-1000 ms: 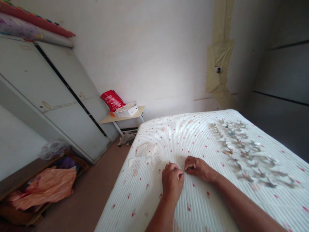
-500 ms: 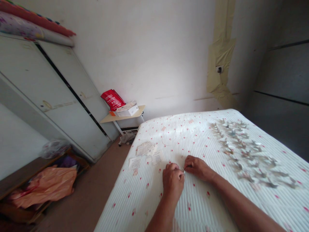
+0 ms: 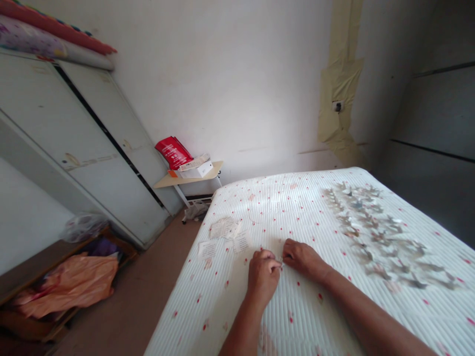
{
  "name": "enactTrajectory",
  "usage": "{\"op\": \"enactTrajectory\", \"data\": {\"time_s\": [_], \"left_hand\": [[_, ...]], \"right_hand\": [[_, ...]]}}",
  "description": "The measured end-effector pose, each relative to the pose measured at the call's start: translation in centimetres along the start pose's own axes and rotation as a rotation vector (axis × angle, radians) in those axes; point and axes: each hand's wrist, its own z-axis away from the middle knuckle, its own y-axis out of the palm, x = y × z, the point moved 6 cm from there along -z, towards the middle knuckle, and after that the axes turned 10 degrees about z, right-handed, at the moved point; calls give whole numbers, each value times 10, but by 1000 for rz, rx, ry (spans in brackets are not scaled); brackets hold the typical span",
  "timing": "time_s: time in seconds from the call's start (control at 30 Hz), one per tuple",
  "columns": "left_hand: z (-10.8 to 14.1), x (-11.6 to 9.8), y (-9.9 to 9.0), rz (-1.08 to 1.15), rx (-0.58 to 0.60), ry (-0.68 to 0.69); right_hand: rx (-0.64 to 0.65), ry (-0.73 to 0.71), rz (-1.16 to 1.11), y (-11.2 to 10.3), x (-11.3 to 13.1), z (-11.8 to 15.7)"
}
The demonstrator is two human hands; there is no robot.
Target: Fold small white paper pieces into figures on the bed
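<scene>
In the head view, the left hand (image 3: 264, 277) is pinching a small pale piece (image 3: 281, 264) nearly closed, just above the bed (image 3: 308, 316). The right hand (image 3: 302, 258) is curling beside it; its hold cannot be told. Fine fingertip handling appears in progress, seemingly calling for light, precise pressure.

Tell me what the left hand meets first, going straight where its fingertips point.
Likely the right hand, just past the small pale piece at the left hand's fingertips; depth unclear.

Red bag (image 3: 172, 152) on small table (image 3: 215, 170).
</scene>
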Motion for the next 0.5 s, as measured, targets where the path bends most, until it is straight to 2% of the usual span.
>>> {"op": "enactTrajectory", "data": {"time_s": [0.27, 0.5], "left_hand": [[-4, 4, 4, -51, -81, -83], [-4, 3, 4, -80, -67, -125]], "right_hand": [[28, 17, 39, -4, 4, 1], [25, 21, 2, 2, 0, -1]]}}
